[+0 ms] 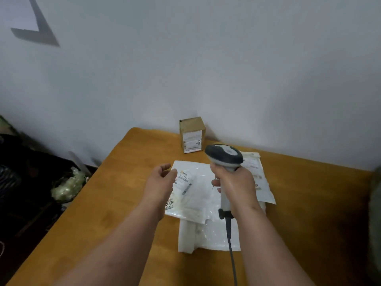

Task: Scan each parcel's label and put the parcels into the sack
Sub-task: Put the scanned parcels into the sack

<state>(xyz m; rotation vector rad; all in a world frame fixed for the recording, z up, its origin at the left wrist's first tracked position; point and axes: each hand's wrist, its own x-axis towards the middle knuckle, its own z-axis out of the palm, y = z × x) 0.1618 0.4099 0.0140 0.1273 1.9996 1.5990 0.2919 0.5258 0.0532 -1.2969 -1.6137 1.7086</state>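
While lying flat on the wooden table (127,188), top white parcel (195,195) shows its label (185,181) face up, long axis running from near edge toward wall, tilted slightly left. Overlaps a second white parcel (208,234) beneath, nearer the body. Half covered on its left by left hand (162,182), fingers loosely curled, gripping nothing. Just right: right hand (237,186) wrapped round barcode scanner (224,156), head aimed away toward wall, cable (232,254) trailing down. Behind it, a third flat parcel (259,182); farther back, cardboard box (192,134) against wall.
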